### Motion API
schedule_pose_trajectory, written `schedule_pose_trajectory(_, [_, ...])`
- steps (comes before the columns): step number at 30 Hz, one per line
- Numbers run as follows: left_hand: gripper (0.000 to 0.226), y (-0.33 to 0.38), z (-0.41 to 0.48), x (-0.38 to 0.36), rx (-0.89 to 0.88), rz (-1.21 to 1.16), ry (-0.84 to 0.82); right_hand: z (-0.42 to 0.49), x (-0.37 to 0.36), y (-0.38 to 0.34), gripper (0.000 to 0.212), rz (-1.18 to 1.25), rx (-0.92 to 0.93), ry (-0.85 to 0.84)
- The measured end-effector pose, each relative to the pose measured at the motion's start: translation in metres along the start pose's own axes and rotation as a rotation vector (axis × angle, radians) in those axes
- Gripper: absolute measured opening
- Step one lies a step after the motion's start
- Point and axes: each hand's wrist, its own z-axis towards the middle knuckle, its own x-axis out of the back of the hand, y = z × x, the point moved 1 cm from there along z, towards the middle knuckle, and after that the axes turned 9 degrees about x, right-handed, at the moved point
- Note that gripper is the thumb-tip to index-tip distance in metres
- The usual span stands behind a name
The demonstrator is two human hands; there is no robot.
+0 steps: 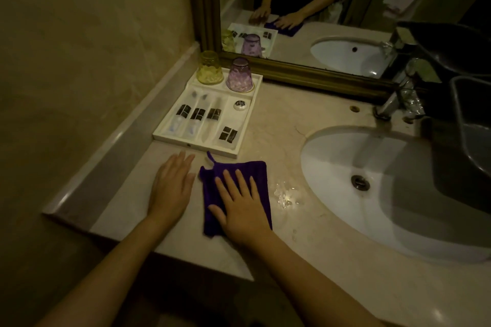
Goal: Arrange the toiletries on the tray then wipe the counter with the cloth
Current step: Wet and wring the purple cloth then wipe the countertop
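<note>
A white tray [243, 129] sits on the marble counter [276, 119] at the left, below the mirror. It holds several wrapped toiletry packs [198, 114], a small round soap [241, 105], an upturned yellow glass [210, 68] and an upturned purple glass [240, 75]. A purple cloth [259, 175] lies flat on the counter in front of the tray. My right hand [240, 204] presses flat on the cloth, fingers spread. My left hand [172, 186] rests flat on the bare counter just left of the cloth, holding nothing.
A small puddle of water [287, 194] glistens right of the cloth. The white oval sink [332, 167] lies to the right, with a chrome tap [396, 103] behind it. A gold-framed mirror [305, 71] backs the counter. The wall is at the left.
</note>
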Motion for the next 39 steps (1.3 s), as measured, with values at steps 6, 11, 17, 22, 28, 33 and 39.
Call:
schedule_pose_trajectory(6, [0.058,0.002,0.013,-0.024,-0.152,0.229,-0.189,-0.058,-0.005,0.022,0.06,-0.068,-0.118,0.052])
schedule_pose_trajectory(11, [0.063,-0.006,0.016,-0.035,-0.13,0.343,-0.191,-0.042,0.012,0.055,0.061,-0.047,-0.243,0.034])
schedule_pose_trajectory(17, [0.062,-0.009,0.016,-0.039,-0.15,0.372,-0.168,0.028,0.036,0.113,0.058,-0.086,-0.246,-0.024])
schedule_pose_trajectory(22, [0.063,-0.006,0.014,-0.036,-0.145,0.383,-0.167,0.081,0.05,0.153,0.052,-0.115,-0.227,-0.03])
schedule_pose_trajectory(28, [0.063,-0.002,0.014,-0.032,-0.116,0.395,-0.213,0.125,0.062,0.198,0.051,-0.142,-0.213,-0.019])
schedule_pose_trajectory(33, [0.063,0.0,0.014,-0.031,-0.109,0.394,-0.218,0.151,0.069,0.229,0.053,-0.154,-0.209,-0.017])
schedule_pose_trajectory(39, [0.063,0.003,0.013,-0.031,-0.107,0.434,-0.19,0.169,0.072,0.248,0.057,-0.155,-0.151,-0.03])
